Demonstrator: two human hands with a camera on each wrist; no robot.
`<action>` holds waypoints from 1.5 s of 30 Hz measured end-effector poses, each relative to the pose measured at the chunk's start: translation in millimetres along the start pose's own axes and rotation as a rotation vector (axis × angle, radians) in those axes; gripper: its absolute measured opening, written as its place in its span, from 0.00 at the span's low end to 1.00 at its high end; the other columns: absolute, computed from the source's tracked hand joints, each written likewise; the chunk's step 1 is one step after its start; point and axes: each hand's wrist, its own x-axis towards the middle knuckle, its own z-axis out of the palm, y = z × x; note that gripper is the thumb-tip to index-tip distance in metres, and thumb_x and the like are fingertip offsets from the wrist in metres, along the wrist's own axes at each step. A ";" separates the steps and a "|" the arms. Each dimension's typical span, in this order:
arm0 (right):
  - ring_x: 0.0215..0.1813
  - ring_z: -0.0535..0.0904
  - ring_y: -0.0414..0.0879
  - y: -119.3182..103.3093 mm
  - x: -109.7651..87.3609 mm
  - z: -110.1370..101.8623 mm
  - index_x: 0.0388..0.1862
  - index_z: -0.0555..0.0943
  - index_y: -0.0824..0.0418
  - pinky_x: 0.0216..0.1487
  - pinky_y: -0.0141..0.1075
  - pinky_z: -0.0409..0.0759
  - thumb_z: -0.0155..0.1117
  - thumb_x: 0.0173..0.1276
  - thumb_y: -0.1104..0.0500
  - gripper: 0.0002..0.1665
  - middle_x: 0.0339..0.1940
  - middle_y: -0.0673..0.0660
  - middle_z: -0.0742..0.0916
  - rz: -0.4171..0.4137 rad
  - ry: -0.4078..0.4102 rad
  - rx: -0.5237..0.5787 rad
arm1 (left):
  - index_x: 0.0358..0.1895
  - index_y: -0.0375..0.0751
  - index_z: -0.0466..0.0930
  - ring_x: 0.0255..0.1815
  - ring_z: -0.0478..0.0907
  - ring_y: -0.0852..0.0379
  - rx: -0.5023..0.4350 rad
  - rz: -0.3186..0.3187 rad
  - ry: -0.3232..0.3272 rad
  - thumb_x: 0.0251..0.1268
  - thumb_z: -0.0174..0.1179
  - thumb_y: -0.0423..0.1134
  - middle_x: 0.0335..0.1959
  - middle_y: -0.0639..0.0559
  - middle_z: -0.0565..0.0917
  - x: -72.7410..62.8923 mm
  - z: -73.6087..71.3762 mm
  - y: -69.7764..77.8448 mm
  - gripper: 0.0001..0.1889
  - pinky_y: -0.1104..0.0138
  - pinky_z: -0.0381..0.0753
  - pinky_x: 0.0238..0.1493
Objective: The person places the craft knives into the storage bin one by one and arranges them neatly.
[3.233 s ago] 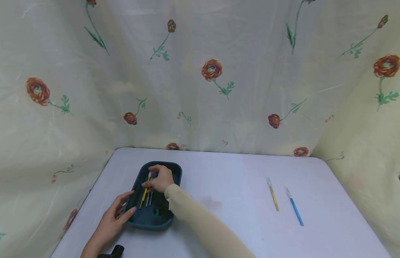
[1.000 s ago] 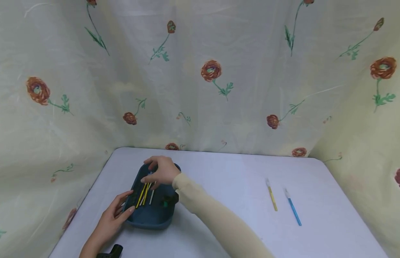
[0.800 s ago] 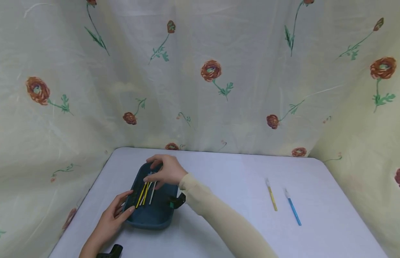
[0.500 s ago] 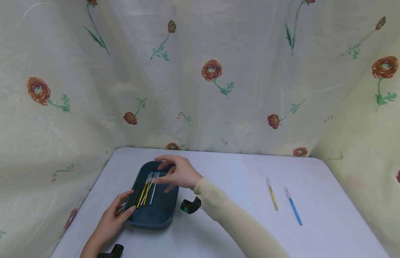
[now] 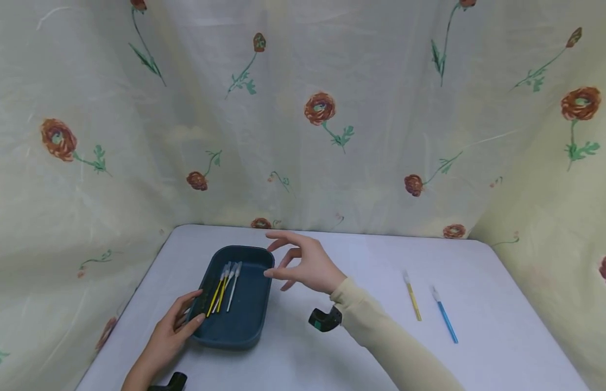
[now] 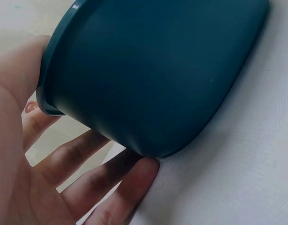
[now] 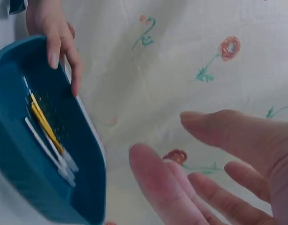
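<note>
A dark teal tray (image 5: pixel 234 340) stands at the left of the white table. In it lie several slim pen-like sticks (image 5: pixel 218 296), yellow and white, with clear caps on their far ends. My left hand (image 5: pixel 169 326) holds the tray's left side, thumb over the rim and fingers along the outer wall (image 6: pixel 134 84). To the right of the tray hovers my right hand (image 5: pixel 305 264), its fingers spread apart and bent a little, with nothing between them. The right wrist view shows a gap between thumb (image 7: pixel 214 126) and index finger (image 7: pixel 158 183).
Farther right on the table (image 5: pixel 361 326) lie a yellow capped stick (image 5: pixel 412 296) and a blue capped stick (image 5: pixel 445 315), side by side and apart. A flowered curtain (image 5: pixel 371 136) hangs behind the table and along both sides.
My right hand has let go of the sticks in the tray and moved right, out past the rim. More of the sticks shows now. The left hand stays on the tray.
</note>
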 end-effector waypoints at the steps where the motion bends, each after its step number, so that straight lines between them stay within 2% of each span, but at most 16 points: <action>1: 0.39 0.89 0.55 0.9 -3.4 -2.9 0.80 0.77 0.51 0.35 0.60 0.93 0.85 0.66 0.64 0.45 0.63 0.57 0.85 -0.007 0.002 -0.004 | 0.85 0.52 0.62 0.86 0.55 0.27 0.001 -0.001 -0.001 0.83 0.65 0.55 0.86 0.30 0.61 0.0 0.0 0.1 0.36 0.35 0.62 0.82; 12: 0.40 0.88 0.56 6.0 -44.4 -35.8 0.80 0.77 0.49 0.32 0.52 0.94 0.85 0.67 0.60 0.44 0.64 0.57 0.85 -0.019 0.084 -0.090 | 0.85 0.52 0.62 0.86 0.54 0.28 -0.015 -0.010 -0.007 0.83 0.64 0.55 0.86 0.31 0.60 0.5 -0.4 1.1 0.36 0.35 0.60 0.83; 20: 0.43 0.90 0.58 17.4 -69.2 -67.3 0.78 0.79 0.44 0.35 0.52 0.94 0.85 0.66 0.60 0.43 0.66 0.56 0.85 -0.007 0.080 -0.094 | 0.85 0.53 0.61 0.87 0.54 0.28 -0.019 -0.014 -0.010 0.83 0.64 0.57 0.87 0.32 0.60 -0.2 0.4 -1.4 0.37 0.35 0.60 0.83; 29: 0.47 0.90 0.57 34.0 -99.6 -113.8 0.78 0.79 0.48 0.37 0.53 0.94 0.86 0.65 0.63 0.43 0.69 0.59 0.84 0.002 0.096 -0.143 | 0.85 0.53 0.61 0.86 0.54 0.27 -0.007 -0.003 -0.011 0.84 0.63 0.55 0.86 0.32 0.60 -1.3 -0.1 1.0 0.35 0.34 0.60 0.82; 39: 0.47 0.90 0.52 50.8 -137.2 -167.9 0.79 0.77 0.51 0.41 0.49 0.95 0.85 0.67 0.60 0.43 0.69 0.58 0.85 0.042 0.226 -0.257 | 0.85 0.53 0.61 0.87 0.54 0.28 -0.009 0.002 -0.005 0.84 0.63 0.55 0.87 0.32 0.60 -0.1 1.4 1.1 0.35 0.35 0.61 0.82; 45: 0.45 0.90 0.52 66.8 -153.2 -192.6 0.79 0.76 0.56 0.39 0.49 0.95 0.83 0.69 0.61 0.41 0.65 0.63 0.85 0.057 0.261 -0.306 | 0.85 0.53 0.61 0.86 0.54 0.28 -0.004 0.001 0.001 0.84 0.63 0.54 0.87 0.32 0.60 -0.4 0.5 0.0 0.35 0.35 0.61 0.82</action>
